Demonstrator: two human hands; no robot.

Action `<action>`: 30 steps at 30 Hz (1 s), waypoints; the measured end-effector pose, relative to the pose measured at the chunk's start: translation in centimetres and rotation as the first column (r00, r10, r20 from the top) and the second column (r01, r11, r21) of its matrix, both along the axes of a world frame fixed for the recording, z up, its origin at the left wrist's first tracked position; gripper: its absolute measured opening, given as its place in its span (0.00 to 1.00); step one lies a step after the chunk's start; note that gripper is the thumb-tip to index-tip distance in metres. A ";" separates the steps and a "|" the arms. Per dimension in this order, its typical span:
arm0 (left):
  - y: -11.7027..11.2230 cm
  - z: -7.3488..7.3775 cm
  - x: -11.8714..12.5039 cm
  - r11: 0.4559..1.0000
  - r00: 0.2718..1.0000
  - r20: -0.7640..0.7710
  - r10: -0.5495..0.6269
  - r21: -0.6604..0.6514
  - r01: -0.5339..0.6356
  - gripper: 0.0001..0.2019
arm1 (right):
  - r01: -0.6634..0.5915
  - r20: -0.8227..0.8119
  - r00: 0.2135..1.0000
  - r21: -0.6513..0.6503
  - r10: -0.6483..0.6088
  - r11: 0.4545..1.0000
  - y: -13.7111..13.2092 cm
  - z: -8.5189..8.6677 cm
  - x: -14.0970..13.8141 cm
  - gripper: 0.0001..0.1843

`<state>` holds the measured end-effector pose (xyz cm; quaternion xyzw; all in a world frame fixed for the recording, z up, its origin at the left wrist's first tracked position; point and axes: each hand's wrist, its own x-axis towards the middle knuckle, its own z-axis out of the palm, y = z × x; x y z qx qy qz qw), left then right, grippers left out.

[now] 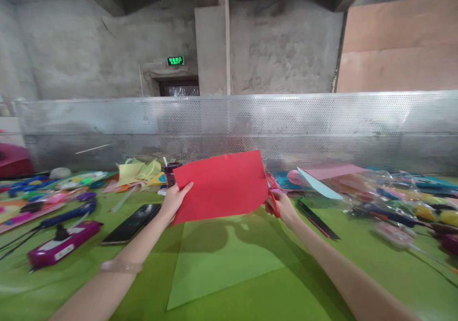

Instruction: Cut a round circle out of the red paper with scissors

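Note:
A red sheet of paper [222, 185] is held up above the table, slightly curved. My left hand [176, 199] grips its left edge, thumb on the near face and the other fingers behind it. At the sheet's right edge, my right hand [281, 204] is closed on red-handled scissors [275, 203]. The paper and my hand hide most of the blades, so I cannot tell how far they are apart. Below the red paper, a light green sheet [222, 259] lies flat on the green tabletop [143, 292].
A black phone [132, 223] and a purple power strip [66, 244] lie on the left. To the right are a dark, narrow strip-like tool [317, 220], a light blue sheet [318, 183] and bagged craft pieces [422, 201]. A perforated metal panel [304, 125] stands behind.

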<state>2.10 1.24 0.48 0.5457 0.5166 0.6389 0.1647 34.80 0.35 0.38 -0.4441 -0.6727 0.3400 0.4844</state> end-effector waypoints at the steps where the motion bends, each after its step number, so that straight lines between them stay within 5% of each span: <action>1: 0.1 0.0 -0.1 1.000 1.000 -0.010 0.003 -0.005 -0.003 0.18 | 0.002 0.004 1.000 -0.005 -0.002 1.000 0.0 0.0 0.0 0.18; 30: 0.7 -0.1 -2.2 0.994 0.995 -0.053 -0.086 -0.076 0.081 0.22 | -0.054 0.077 0.996 -0.012 0.054 0.998 -0.3 0.2 0.2 0.16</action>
